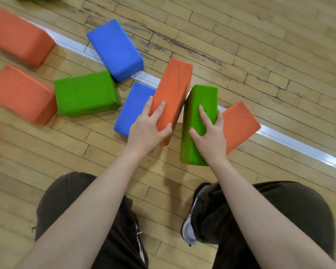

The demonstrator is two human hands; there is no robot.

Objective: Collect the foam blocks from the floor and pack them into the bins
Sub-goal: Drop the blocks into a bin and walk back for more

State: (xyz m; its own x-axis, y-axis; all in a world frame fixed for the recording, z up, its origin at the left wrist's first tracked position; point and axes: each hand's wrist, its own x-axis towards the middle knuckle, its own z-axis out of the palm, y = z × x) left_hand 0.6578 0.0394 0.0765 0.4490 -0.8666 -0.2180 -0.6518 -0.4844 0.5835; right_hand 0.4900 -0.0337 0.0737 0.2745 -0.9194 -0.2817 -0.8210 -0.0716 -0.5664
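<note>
Nearest the camera are the person's knees in dark, soft trousers [291, 220], with a shoe [189, 228] showing beside the right knee; no readable writing appears anywhere. Two bare forearms reach forward over a floor [260, 45] of narrow, worn wooden boards.

The left hand [147, 131] grasps a tilted orange foam block [173, 88], fingers spread on its broad matte face and thumb curled under its near end. The right hand [209, 138] grasps a tilted green foam block [198, 105], thumb and forefinger on the upper face, the other fingers wrapped over its right edge. The two held blocks touch along their upper edges.

All the blocks are rectangular bricks with a fine, grainy foam surface. Just right of the right hand an orange block [241, 123] lies across a white painted line [299, 144]. Left of the left hand a blue block [134, 107] lies flat, and beyond it a green block [85, 92] touches another blue block [114, 49]. Further left lie two blurred orange blocks, one nearer [21, 94] and one farther [17, 35]. No bins are in view.
</note>
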